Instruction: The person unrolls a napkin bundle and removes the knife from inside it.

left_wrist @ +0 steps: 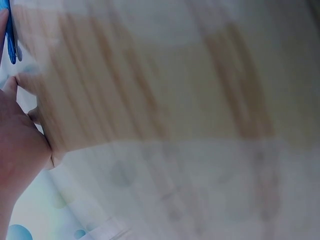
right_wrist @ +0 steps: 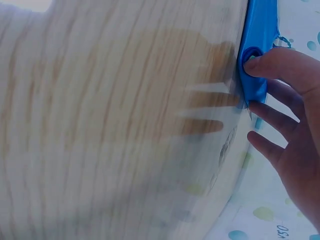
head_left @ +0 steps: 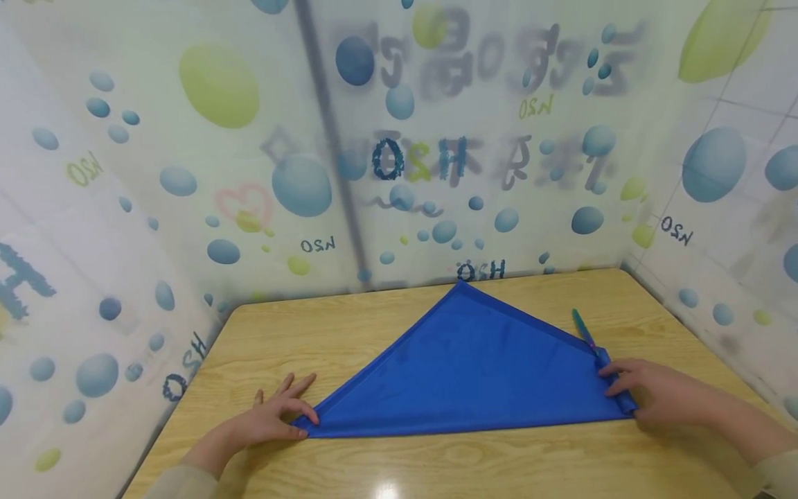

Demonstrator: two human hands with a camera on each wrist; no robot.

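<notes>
A blue cloth [head_left: 486,374] lies on the table as a broad triangle, its long straight edge toward me and its point at the back. At the cloth's left corner, my left hand [head_left: 271,416] pinches it between thumb and index finger, with the other fingers spread. The cloth's right end is rolled up, and my right hand [head_left: 661,391] holds that roll. In the right wrist view, the thumb presses on the open end of the blue roll [right_wrist: 254,80] while fingers lie along its far side. The left wrist view shows only a sliver of blue cloth [left_wrist: 10,35].
A slim teal pointed item [head_left: 582,327] lies behind the rolled end, touching the cloth's back right edge; its kind is unclear. The wooden table [head_left: 299,333] has a glossy top. Curtains [head_left: 187,138] patterned with blue and green spots enclose the back and both sides.
</notes>
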